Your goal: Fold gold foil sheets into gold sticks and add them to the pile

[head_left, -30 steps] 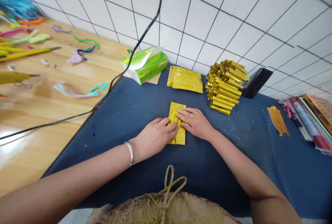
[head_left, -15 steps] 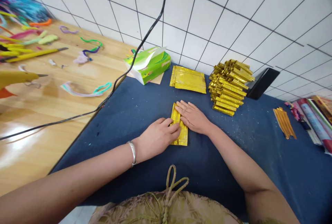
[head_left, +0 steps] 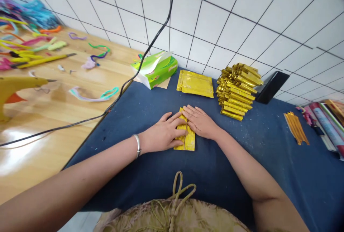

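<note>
A creased sheet of gold foil paper [head_left: 190,142] lies upright in front of me on the dark blue cloth [head_left: 150,178]. My left hand [head_left: 168,131] rests on its left half with the fingers spread. Flat along the upper right part lies my right hand [head_left: 200,121], fingers stretched out. The two hands cover much of the sheet. Behind them sits a flat stack of gold foil sheets [head_left: 197,84]. To its right rises a pile of folded gold foil strips [head_left: 236,94].
A green tissue box [head_left: 163,71] stands at the back, with a black cable [head_left: 153,40] crossing before it. On the wooden table [head_left: 88,63] at left are a yellow glue gun [head_left: 24,85] and pipe cleaners. A black phone [head_left: 273,87] leans at the wall; orange strips [head_left: 296,128] lie right.
My left hand has gone from curled fingers at the sheet's middle to spread fingers lying over its left half. My right hand has stayed nearly in place.
</note>
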Action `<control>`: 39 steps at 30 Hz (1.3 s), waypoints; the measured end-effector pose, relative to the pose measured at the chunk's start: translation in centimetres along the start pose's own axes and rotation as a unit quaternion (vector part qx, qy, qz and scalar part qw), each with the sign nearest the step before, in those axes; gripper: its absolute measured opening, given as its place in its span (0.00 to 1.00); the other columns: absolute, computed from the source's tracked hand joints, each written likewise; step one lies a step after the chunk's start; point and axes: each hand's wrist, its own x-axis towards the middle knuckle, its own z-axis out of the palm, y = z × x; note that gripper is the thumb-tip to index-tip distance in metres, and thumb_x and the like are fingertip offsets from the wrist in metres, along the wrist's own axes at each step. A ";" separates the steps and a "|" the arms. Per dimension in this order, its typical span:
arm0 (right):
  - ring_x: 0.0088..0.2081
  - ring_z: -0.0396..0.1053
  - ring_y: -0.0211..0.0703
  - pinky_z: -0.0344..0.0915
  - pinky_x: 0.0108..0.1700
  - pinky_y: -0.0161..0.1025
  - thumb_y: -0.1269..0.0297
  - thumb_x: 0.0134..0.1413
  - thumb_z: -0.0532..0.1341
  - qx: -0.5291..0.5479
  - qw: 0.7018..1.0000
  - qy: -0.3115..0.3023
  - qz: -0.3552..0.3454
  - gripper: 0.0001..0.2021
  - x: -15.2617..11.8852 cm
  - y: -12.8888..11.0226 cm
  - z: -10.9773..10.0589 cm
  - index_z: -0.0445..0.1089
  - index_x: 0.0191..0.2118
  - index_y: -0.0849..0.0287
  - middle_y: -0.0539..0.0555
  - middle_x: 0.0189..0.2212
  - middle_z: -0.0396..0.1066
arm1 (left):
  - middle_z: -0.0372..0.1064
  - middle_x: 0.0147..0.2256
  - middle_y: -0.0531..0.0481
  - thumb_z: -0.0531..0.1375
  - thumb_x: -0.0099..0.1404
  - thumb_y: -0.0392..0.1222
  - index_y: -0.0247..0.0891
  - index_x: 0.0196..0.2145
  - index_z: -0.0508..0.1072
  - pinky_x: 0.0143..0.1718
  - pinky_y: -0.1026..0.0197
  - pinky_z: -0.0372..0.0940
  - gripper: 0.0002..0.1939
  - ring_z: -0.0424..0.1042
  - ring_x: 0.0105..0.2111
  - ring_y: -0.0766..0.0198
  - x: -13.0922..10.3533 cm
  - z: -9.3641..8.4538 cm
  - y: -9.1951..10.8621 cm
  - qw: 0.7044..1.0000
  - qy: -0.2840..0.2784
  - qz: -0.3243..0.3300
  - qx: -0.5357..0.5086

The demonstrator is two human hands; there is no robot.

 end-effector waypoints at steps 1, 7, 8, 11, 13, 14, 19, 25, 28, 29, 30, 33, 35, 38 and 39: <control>0.66 0.39 0.44 0.43 0.64 0.51 0.62 0.63 0.45 0.001 1.000 -0.001 -0.001 0.26 0.0 0.0 0.0 0.43 0.65 0.57 0.55 0.65 0.44 | 0.57 0.55 0.45 0.55 0.64 0.51 0.46 0.49 0.68 0.59 0.39 0.42 0.17 0.44 0.63 0.48 0.0 0.0 -0.3 1.000 -0.001 0.005 -0.005; 0.66 0.38 0.44 0.42 0.64 0.52 0.60 0.63 0.45 0.000 1.000 -0.010 0.000 0.27 0.0 0.1 -0.1 0.42 0.65 0.56 0.55 0.66 0.43 | 0.56 0.57 0.45 0.56 0.63 0.52 0.49 0.52 0.66 0.60 0.41 0.42 0.20 0.42 0.63 0.48 -0.2 -0.5 -1.4 0.999 -0.017 0.037 -0.026; 0.66 0.38 0.44 0.41 0.64 0.52 0.58 0.63 0.46 0.000 1.000 -0.014 -0.003 0.27 -0.1 0.1 -0.2 0.42 0.66 0.56 0.55 0.66 0.42 | 0.56 0.57 0.45 0.56 0.63 0.53 0.49 0.53 0.66 0.60 0.41 0.42 0.21 0.42 0.63 0.48 -0.2 -0.6 -1.5 0.999 -0.019 0.040 -0.028; 0.66 0.36 0.47 0.40 0.64 0.52 0.52 0.62 0.47 0.003 1.000 -0.024 -0.013 0.31 -0.1 0.0 -0.5 0.40 0.66 0.58 0.56 0.66 0.40 | 0.55 0.57 0.45 0.56 0.63 0.53 0.50 0.54 0.65 0.60 0.41 0.42 0.22 0.41 0.64 0.48 -0.3 -0.7 -1.7 0.998 -0.024 0.046 -0.032; 0.67 0.35 0.48 0.39 0.64 0.53 0.48 0.60 0.48 0.009 0.999 -0.028 -0.019 0.33 -0.1 0.0 -0.8 0.39 0.66 0.58 0.57 0.66 0.39 | 0.55 0.57 0.45 0.56 0.63 0.53 0.50 0.54 0.65 0.60 0.41 0.42 0.22 0.41 0.64 0.48 -0.3 -0.7 -1.8 0.998 -0.024 0.048 -0.036; 0.67 0.35 0.49 0.39 0.64 0.53 0.47 0.60 0.48 0.012 0.999 -0.030 -0.022 0.34 -0.1 0.0 -0.8 0.38 0.66 0.58 0.57 0.66 0.39 | 0.55 0.57 0.46 0.56 0.63 0.53 0.50 0.53 0.65 0.60 0.41 0.42 0.22 0.41 0.64 0.48 -0.3 -0.6 -1.8 0.998 -0.022 0.049 -0.038; 0.67 0.34 0.50 0.38 0.64 0.53 0.47 0.60 0.48 0.016 0.999 -0.040 -0.023 0.35 -0.1 0.0 -0.9 0.36 0.66 0.58 0.57 0.67 0.37 | 0.55 0.58 0.46 0.57 0.62 0.52 0.52 0.54 0.65 0.60 0.41 0.41 0.22 0.41 0.64 0.48 -0.4 -0.3 -1.9 0.998 -0.023 0.050 -0.039; 0.67 0.34 0.49 0.38 0.64 0.54 0.48 0.59 0.49 0.016 0.999 -0.026 -0.020 0.35 -0.1 0.1 -0.6 0.38 0.66 0.58 0.58 0.66 0.38 | 0.55 0.58 0.47 0.57 0.63 0.51 0.54 0.54 0.65 0.60 0.41 0.40 0.21 0.40 0.64 0.48 -0.4 -0.4 -1.9 0.997 -0.034 0.053 -0.033; 0.67 0.34 0.49 0.40 0.64 0.54 0.46 0.59 0.50 0.030 1.000 -0.003 -0.006 0.36 -0.7 -0.2 -0.7 0.38 0.66 0.57 0.58 0.67 0.37 | 0.55 0.58 0.48 0.57 0.63 0.52 0.55 0.54 0.65 0.60 0.41 0.41 0.21 0.41 0.64 0.47 -0.3 -0.3 -1.9 0.997 -0.029 0.056 -0.036; 0.67 0.33 0.49 0.40 0.64 0.54 0.46 0.59 0.50 0.035 0.999 0.002 0.000 0.36 -1.2 -0.5 -0.8 0.38 0.66 0.57 0.58 0.67 0.37 | 0.55 0.58 0.48 0.57 0.63 0.52 0.55 0.54 0.66 0.60 0.41 0.42 0.20 0.41 0.64 0.47 -0.3 -0.3 -1.9 0.997 -0.027 0.056 -0.037; 0.67 0.34 0.49 0.41 0.64 0.54 0.46 0.59 0.50 0.039 0.999 0.003 0.007 0.36 -1.7 -0.8 -0.8 0.38 0.66 0.57 0.58 0.66 0.38 | 0.56 0.57 0.48 0.57 0.63 0.52 0.55 0.53 0.66 0.60 0.41 0.42 0.20 0.41 0.64 0.47 -0.4 -0.3 -2.0 0.997 -0.026 0.055 -0.037; 0.67 0.35 0.51 0.40 0.64 0.56 0.45 0.58 0.51 0.037 0.999 -0.007 0.021 0.37 -3.6 -2.4 -0.9 0.39 0.66 0.57 0.59 0.66 0.39 | 0.55 0.57 0.48 0.57 0.63 0.52 0.55 0.53 0.66 0.60 0.41 0.41 0.20 0.42 0.64 0.47 -0.4 -0.2 -2.1 0.997 -0.029 0.051 -0.040; 0.66 0.35 0.51 0.39 0.64 0.57 0.43 0.57 0.50 0.034 0.999 -0.021 0.023 0.38 -4.7 -3.4 -0.7 0.38 0.66 0.57 0.59 0.66 0.39 | 0.55 0.58 0.48 0.57 0.63 0.52 0.55 0.53 0.66 0.60 0.41 0.40 0.20 0.42 0.64 0.47 -0.5 -0.2 -2.1 0.997 -0.034 0.050 -0.041; 0.67 0.34 0.52 0.37 0.64 0.57 0.43 0.57 0.50 0.024 0.999 -0.025 0.036 0.38 -5.6 -4.3 -0.4 0.37 0.66 0.58 0.59 0.66 0.37 | 0.54 0.58 0.48 0.57 0.63 0.52 0.55 0.53 0.66 0.60 0.41 0.39 0.20 0.41 0.64 0.47 -0.6 -0.2 -1.9 0.998 -0.044 0.043 -0.035; 0.67 0.34 0.52 0.37 0.64 0.57 0.43 0.57 0.50 0.021 0.999 -0.026 0.037 0.38 -5.6 -4.4 -0.3 0.37 0.66 0.58 0.59 0.66 0.37 | 0.54 0.58 0.48 0.57 0.63 0.52 0.55 0.53 0.66 0.60 0.41 0.39 0.20 0.41 0.64 0.47 -0.6 -0.2 -1.8 0.998 -0.047 0.040 -0.032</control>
